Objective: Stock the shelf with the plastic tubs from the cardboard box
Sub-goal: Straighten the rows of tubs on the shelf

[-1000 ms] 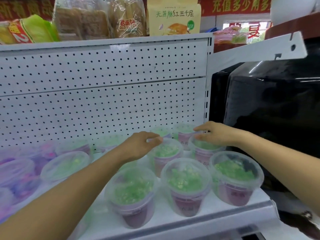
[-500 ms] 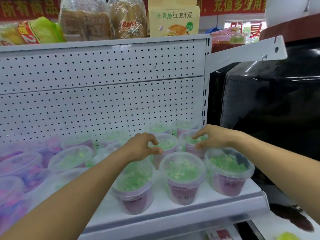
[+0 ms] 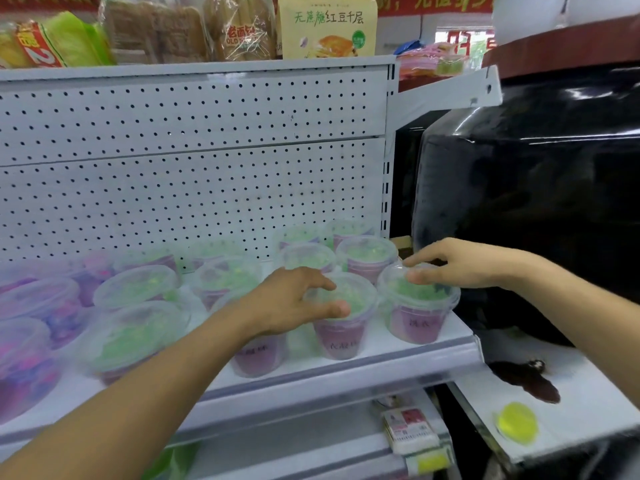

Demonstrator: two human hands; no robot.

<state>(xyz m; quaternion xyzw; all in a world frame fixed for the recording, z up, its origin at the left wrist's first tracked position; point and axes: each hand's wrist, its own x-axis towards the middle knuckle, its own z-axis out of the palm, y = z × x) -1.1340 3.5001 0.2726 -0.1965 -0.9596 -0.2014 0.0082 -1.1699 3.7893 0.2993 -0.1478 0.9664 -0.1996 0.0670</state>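
Several clear plastic tubs with green contents and purple labels stand in rows on the white shelf [image 3: 398,355]. My left hand [image 3: 294,303] reaches over the front middle tub [image 3: 343,336], its loosely curved fingers and thumb lying on the left part of the lid. My right hand [image 3: 460,261] comes in from the right over the front right tub [image 3: 415,322], thumb and fingertips touching the back of its lid. Neither hand lifts a tub. The cardboard box is out of view.
Tubs with pink and purple contents [image 3: 38,306] fill the shelf's left end. The perforated back panel [image 3: 194,188] rises behind the rows. Bread and snack packs [image 3: 327,27] sit on the shelf above. A black glossy cabinet [image 3: 536,202] stands close on the right. Price tags [image 3: 408,429] hang below.
Both hands have drawn back from the tubs in the rear rows to the front row. The view has pulled back and dropped, showing the lower shelf.
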